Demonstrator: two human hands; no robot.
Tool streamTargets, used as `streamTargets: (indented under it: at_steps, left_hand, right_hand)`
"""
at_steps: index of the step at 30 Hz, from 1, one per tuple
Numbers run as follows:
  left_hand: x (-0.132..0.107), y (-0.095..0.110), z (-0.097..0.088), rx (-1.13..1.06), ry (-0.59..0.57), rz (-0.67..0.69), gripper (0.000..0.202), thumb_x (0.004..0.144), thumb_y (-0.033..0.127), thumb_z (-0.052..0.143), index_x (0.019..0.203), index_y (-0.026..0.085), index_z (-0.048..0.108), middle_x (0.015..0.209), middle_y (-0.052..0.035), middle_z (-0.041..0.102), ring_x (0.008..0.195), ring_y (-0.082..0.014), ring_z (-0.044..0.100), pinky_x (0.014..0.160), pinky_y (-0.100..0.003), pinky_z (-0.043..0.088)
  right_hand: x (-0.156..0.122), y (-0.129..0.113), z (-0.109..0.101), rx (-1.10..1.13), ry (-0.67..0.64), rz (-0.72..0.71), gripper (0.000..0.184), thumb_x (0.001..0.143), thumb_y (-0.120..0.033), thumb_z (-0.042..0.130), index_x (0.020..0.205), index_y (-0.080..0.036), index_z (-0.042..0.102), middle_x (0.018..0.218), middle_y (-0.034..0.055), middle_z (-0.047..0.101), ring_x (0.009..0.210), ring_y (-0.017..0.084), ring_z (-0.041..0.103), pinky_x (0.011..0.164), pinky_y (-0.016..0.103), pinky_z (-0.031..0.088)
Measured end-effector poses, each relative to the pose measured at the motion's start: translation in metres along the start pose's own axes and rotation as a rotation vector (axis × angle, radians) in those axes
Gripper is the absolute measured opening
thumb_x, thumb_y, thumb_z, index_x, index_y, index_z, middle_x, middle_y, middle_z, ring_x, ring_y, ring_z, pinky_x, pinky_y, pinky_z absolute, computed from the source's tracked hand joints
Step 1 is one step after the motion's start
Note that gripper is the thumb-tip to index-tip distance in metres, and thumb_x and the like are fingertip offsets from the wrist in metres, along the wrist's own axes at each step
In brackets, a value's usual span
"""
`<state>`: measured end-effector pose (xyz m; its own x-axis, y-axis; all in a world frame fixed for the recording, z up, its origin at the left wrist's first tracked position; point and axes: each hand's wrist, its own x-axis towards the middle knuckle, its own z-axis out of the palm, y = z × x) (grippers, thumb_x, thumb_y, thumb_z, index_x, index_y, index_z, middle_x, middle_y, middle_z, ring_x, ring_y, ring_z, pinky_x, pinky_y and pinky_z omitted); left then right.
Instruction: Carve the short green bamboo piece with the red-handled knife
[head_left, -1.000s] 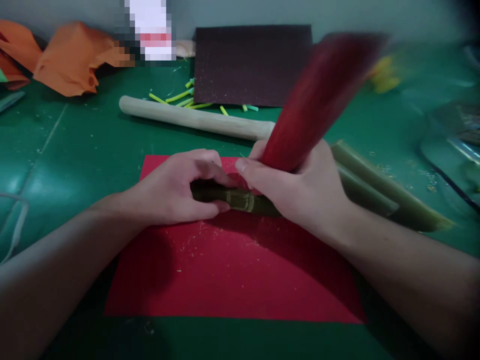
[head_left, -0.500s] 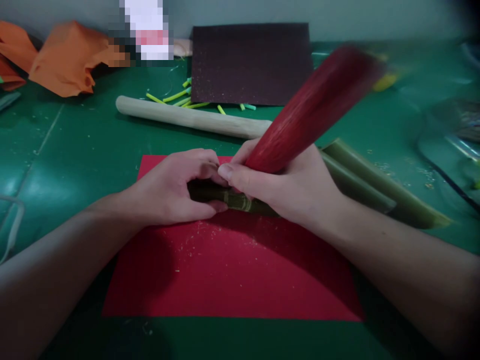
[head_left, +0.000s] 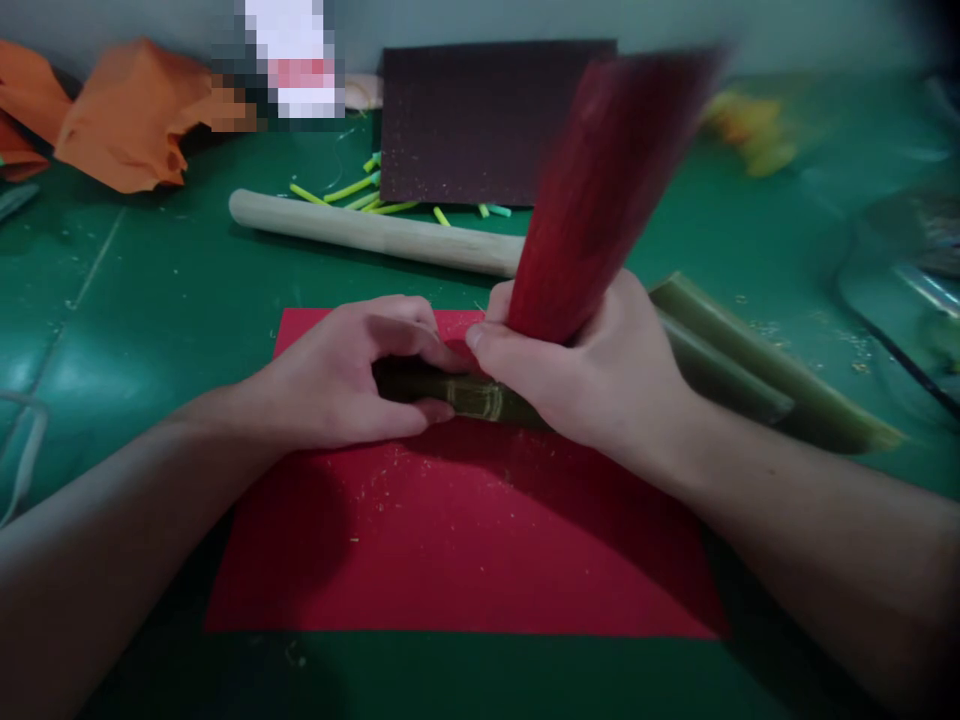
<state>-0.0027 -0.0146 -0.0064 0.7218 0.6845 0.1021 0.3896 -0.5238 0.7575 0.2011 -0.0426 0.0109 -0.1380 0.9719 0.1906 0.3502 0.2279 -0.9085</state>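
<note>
A dark green length of bamboo (head_left: 472, 398), with pale scraped bands at its joint, lies across a red sheet (head_left: 465, 550). My left hand (head_left: 341, 375) pins it there, thumb on the near side and fingers on the far side. My right hand (head_left: 600, 375) is wrapped round a thick red rod (head_left: 574, 210), held tilted above the bamboo. Motion blurs the rod's upper end, and its lower end is hidden in my fist. Pale shavings dot the sheet.
Behind my hands lies a pale wooden stick (head_left: 367, 232), with a dark board (head_left: 465, 120) and yellow-green pieces (head_left: 352, 190) beyond. Curved green bamboo pieces (head_left: 787, 390) lie at right. Crumpled orange paper (head_left: 124, 115) is at far left, a dark cable (head_left: 885, 340) at far right.
The red rod has swung from leaning far right to more upright. My right hand has shifted slightly right, away from the left fingers. My left hand and the bamboo look nearly still.
</note>
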Motion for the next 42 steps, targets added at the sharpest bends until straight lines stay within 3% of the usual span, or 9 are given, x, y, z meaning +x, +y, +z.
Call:
streamTargets:
  at_steps: [6,10,16,21,28,33,42]
  left_hand:
    - [0.002,0.001,-0.001,0.027,-0.013,-0.006,0.016,0.081,0.026,0.075,0.098,0.024,0.076,0.096,-0.0013,0.069,0.085,-0.0165,0.065,0.074,-0.029,0.05]
    - [0.002,0.0,-0.001,0.053,-0.033,0.0,0.022,0.082,0.027,0.074,0.103,0.025,0.076,0.099,-0.0024,0.07,0.092,-0.0192,0.068,0.078,-0.03,0.052]
    - [0.002,-0.002,0.0,0.056,-0.026,0.018,0.022,0.082,0.028,0.074,0.104,0.025,0.076,0.099,-0.0028,0.071,0.092,-0.0193,0.068,0.08,-0.031,0.053]
    - [0.002,-0.002,0.0,0.072,-0.021,0.032,0.023,0.083,0.028,0.073,0.106,0.025,0.076,0.101,-0.0028,0.072,0.094,-0.0201,0.069,0.083,-0.032,0.053]
    - [0.002,-0.004,0.001,0.131,-0.003,0.085,0.019,0.086,0.03,0.072,0.104,0.024,0.072,0.105,-0.0058,0.072,0.1,-0.022,0.068,0.087,-0.036,0.052]
    - [0.003,-0.003,0.002,0.228,0.043,0.025,0.018,0.089,0.038,0.071,0.098,0.023,0.07,0.098,-0.0047,0.07,0.093,-0.0213,0.066,0.079,-0.034,0.049]
    - [0.002,0.006,0.007,0.324,0.113,-0.031,0.02,0.089,0.039,0.066,0.086,0.019,0.069,0.081,-0.0029,0.06,0.071,-0.0165,0.056,0.062,-0.031,0.039]
  right_hand:
    - [-0.002,0.002,-0.001,0.004,0.054,0.059,0.028,0.069,-0.016,0.063,0.05,-0.022,0.043,0.048,-0.0052,0.042,0.045,0.007,0.035,0.038,0.023,0.021]
    - [0.0,0.004,-0.001,0.019,0.087,0.054,0.029,0.074,-0.02,0.066,0.05,-0.022,0.05,0.048,-0.0046,0.046,0.047,0.009,0.043,0.041,0.024,0.027]
    - [0.001,0.006,0.001,0.027,0.047,0.051,0.032,0.077,-0.022,0.07,0.054,-0.022,0.048,0.052,-0.0035,0.051,0.051,0.01,0.047,0.043,0.026,0.032]
    - [-0.001,0.008,0.002,0.011,0.14,0.049,0.032,0.077,-0.026,0.073,0.056,-0.022,0.05,0.056,-0.0038,0.051,0.055,0.01,0.048,0.045,0.024,0.036]
    - [-0.004,-0.001,0.0,-0.046,0.324,-0.16,0.032,0.082,-0.023,0.075,0.057,-0.022,0.056,0.061,-0.0021,0.059,0.059,0.011,0.055,0.054,0.026,0.043]
    - [-0.006,-0.01,0.0,-0.013,0.314,-0.141,0.029,0.085,-0.022,0.075,0.06,-0.022,0.06,0.062,-0.0028,0.06,0.059,0.012,0.056,0.055,0.027,0.047]
    - [-0.006,0.003,0.009,0.075,0.267,-0.091,0.022,0.082,-0.02,0.072,0.063,-0.023,0.063,0.06,-0.0038,0.06,0.055,0.011,0.054,0.058,0.027,0.05]
